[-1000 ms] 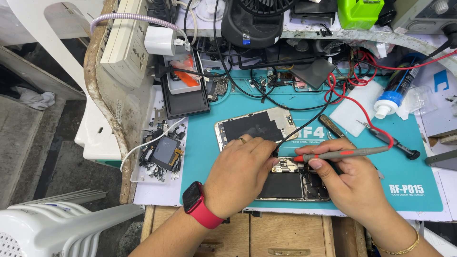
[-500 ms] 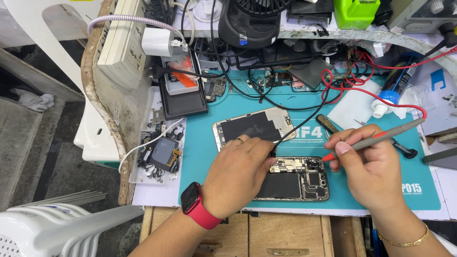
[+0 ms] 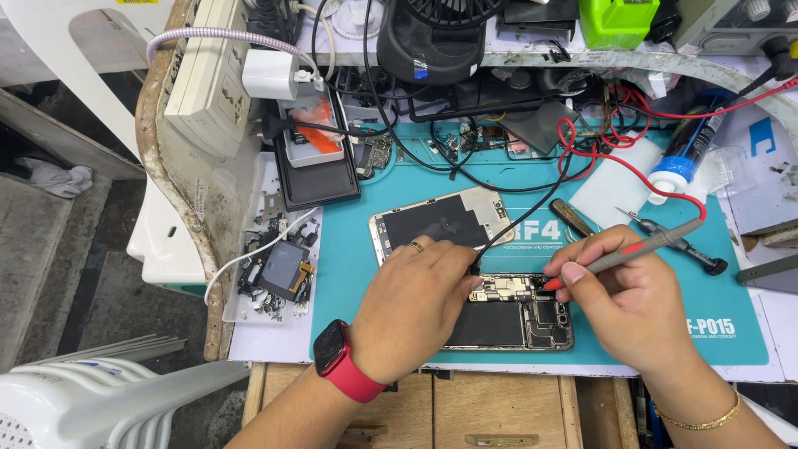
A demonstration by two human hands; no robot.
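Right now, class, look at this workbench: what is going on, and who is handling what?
A person is working on an opened phone lying on a teal work mat. The right hand holds a grey probe with a red tip, its tip down on the exposed circuit board. The left hand, with a red watch at the wrist, holds a black probe on a black lead against the board's left end. A second phone panel lies just behind, and a screwdriver rests to the right.

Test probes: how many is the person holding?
2. The right hand holds a grey, red-tipped probe; the left hand pinches a black-wired probe. Both touch the opened phone. Others may be hidden among the cables.
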